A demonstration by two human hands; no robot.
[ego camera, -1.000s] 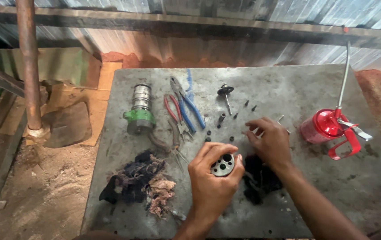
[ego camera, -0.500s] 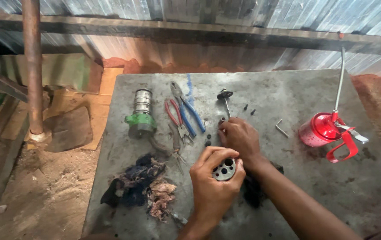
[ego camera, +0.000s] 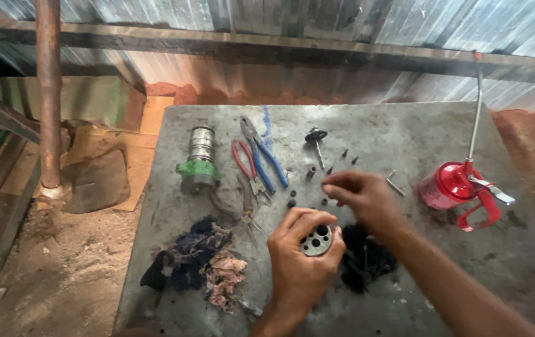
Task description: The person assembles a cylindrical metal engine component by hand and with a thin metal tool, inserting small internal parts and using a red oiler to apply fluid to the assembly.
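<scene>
Setting: corrugated metal wall (ego camera: 317, 37) and rusty post (ego camera: 49, 93) behind a grey counter (ego camera: 405, 131). On it lie a red oil can (ego camera: 445, 185), dark rags (ego camera: 196, 262), a green-based part (ego camera: 199, 163), pliers (ego camera: 261, 159) and small pins (ego camera: 310, 173).

Change: the right hand (ego camera: 364, 196) has drawn back from the counter's right toward the pins, fingers pinched; contents indiscernible.

The left hand (ego camera: 302, 262) grips the drilled metal cylinder (ego camera: 315, 240) at near centre.
</scene>
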